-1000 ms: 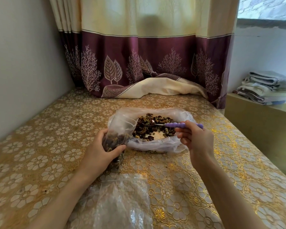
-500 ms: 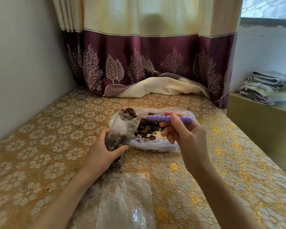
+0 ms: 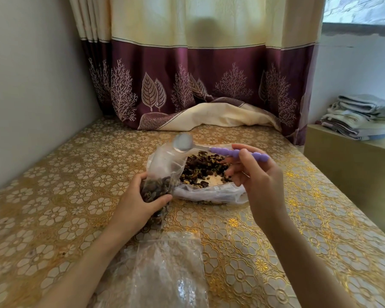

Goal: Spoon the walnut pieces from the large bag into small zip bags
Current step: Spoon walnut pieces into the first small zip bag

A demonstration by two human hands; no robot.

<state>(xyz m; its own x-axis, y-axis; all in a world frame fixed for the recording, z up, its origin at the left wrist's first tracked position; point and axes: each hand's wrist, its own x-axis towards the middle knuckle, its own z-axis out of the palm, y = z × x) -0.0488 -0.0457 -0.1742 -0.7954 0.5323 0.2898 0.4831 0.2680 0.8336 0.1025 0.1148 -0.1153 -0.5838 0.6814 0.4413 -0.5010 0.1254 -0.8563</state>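
A large clear bag [image 3: 211, 193] lies open on the table with dark walnut pieces [image 3: 206, 166] spread inside. My left hand [image 3: 138, 203] grips a small zip bag [image 3: 162, 172] upright beside it, its lower part filled with walnut pieces. My right hand [image 3: 256, 176] holds a spoon [image 3: 220, 150] by its purple beaded handle. The metal bowl of the spoon is tipped on its side over the small bag's open mouth and looks empty.
A pile of empty clear zip bags [image 3: 165, 270] lies at the table's near edge between my forearms. A curtain [image 3: 198, 85] hangs behind and bunches on the gold floral tablecloth [image 3: 53, 196]. Folded cloths [image 3: 362, 116] sit on a ledge at right.
My right hand lifted the loaded spoon out of the large bag, carried it left over the small bag and tipped it. The spoon bowl now shows bare metal.
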